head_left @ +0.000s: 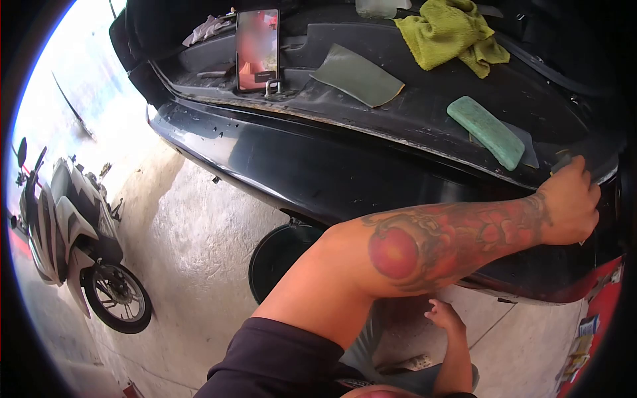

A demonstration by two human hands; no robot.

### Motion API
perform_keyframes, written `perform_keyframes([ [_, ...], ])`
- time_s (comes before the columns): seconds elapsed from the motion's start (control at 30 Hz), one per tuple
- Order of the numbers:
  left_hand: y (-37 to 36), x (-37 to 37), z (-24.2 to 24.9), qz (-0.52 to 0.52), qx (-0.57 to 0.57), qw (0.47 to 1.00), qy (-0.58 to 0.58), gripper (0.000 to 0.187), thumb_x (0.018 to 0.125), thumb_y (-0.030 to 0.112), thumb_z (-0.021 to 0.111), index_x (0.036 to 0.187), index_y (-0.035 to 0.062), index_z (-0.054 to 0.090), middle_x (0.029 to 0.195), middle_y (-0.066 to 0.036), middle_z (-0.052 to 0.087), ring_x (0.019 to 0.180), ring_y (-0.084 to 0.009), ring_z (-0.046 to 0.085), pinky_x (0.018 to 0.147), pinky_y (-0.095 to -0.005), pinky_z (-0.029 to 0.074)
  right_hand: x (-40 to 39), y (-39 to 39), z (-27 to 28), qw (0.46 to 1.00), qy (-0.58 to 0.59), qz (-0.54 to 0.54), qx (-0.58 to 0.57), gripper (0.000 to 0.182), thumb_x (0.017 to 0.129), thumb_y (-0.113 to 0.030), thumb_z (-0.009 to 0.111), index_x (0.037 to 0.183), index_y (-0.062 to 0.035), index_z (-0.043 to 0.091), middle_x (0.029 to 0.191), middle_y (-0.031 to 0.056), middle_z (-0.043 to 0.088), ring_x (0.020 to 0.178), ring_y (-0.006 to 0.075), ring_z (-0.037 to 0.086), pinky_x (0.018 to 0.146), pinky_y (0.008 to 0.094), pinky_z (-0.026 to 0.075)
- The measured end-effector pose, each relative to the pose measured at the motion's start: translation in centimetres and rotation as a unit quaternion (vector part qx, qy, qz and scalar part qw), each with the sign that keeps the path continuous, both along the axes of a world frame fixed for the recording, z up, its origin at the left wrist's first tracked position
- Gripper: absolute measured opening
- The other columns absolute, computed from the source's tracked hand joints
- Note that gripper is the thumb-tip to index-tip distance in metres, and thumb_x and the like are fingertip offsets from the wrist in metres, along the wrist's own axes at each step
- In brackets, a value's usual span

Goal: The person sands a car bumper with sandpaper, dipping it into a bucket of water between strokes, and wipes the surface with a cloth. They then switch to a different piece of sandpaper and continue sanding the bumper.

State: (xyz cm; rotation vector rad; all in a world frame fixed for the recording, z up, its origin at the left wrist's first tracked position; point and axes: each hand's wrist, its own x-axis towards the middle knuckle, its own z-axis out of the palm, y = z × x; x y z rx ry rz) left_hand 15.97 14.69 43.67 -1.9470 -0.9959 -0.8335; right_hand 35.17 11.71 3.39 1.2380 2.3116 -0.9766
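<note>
My left hand [574, 202], at the end of the tattooed arm, is closed round a small dark grey piece [561, 163] at the right end of the black car panel [292, 159]. Most of that piece is hidden by the fingers. To its left, a green block [486, 131] lies partly over a grey sheet [525, 144] on the black ledge. Lower down, my right hand [443, 314] hangs below the panel with its fingers apart and nothing visible in them.
On the ledge are a propped phone [257, 50] behind a metal latch loop [273, 87], a curved grey-green sheet [358, 75] and a yellow-green cloth [451, 34]. A black bucket [269, 262] sits beneath the panel. A scooter [79, 232] is parked at left.
</note>
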Motion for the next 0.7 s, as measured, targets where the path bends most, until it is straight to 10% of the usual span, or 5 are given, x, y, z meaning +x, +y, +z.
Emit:
perform_keyframes([
  [0.7, 0.3, -1.2, -0.6, -0.098, 0.002, 0.993, -0.058, 0.021, 0.079, 0.029, 0.070, 0.082, 0.0089, 0.075, 0.081, -0.012, 0.071, 0.075, -0.0292, 0.072, 0.063, -0.0422, 0.054, -6.7, -2.2, 4.3, 0.997, 0.048, 0.054, -0.010, 0.061, 0.096, -0.030, 0.071, 0.150, -0.0107, 0.052, 0.150, 0.0210, 0.055, 0.138, 0.0376, 0.054, 0.113, 0.0473, 0.044],
])
